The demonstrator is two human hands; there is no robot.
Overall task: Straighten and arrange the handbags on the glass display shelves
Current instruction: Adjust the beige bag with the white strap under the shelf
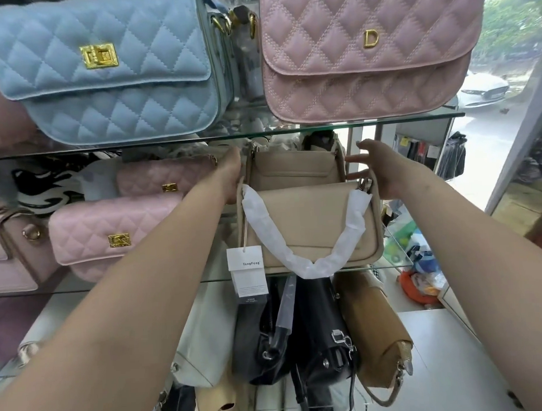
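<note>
Left hand [232,176], fingers hidden, and spread-open right hand [382,170] flank rear beige leather flap handbag [293,170]; pink quilted handbag [158,178] crowds its left.

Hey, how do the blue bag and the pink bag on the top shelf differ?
The blue bag has a rectangular gold turn-lock clasp; the pink bag bears a gold letter D. The blue bag sits left on the top glass shelf, the pink bag right. Both are diamond-quilted with front flaps.
</note>
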